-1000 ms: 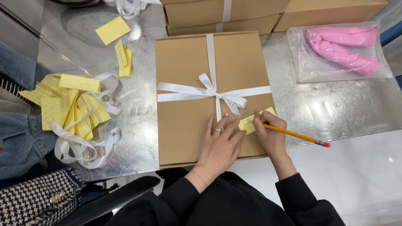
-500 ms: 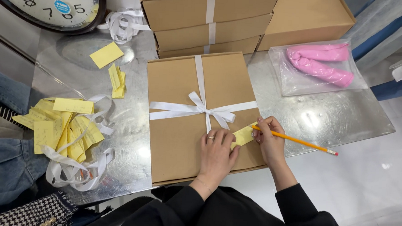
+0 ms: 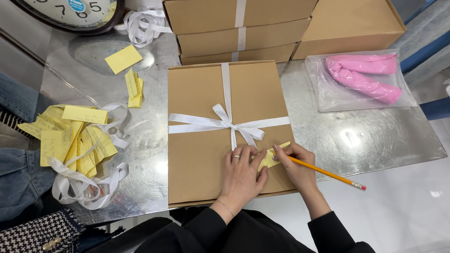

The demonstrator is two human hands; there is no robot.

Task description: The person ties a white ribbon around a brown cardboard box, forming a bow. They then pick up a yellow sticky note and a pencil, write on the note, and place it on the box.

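Note:
A flat brown cardboard box [image 3: 201, 90] tied with a white ribbon bow [image 3: 225, 122] lies on the metal table in front of me. My left hand [image 3: 241, 178] presses flat on the box's near right corner, fingers holding down a small yellow sticky note [image 3: 270, 157]. My right hand [image 3: 298, 169] grips a yellow pencil [image 3: 329, 173] with its tip on the note and its pink eraser end pointing right.
More ribboned brown boxes [image 3: 239, 21] are stacked behind. A clear bag with pink items [image 3: 361, 77] lies at right. Yellow notes [image 3: 65, 134] and loose white ribbon [image 3: 88, 186] are scattered left. A wall clock [image 3: 63, 3] leans at the back left. The table edge [image 3: 385, 161] runs near right.
My view has shifted a little, so the box sits lower and more central. Both hands stay on the note at the box corner, with the pencil tip moving slightly on it.

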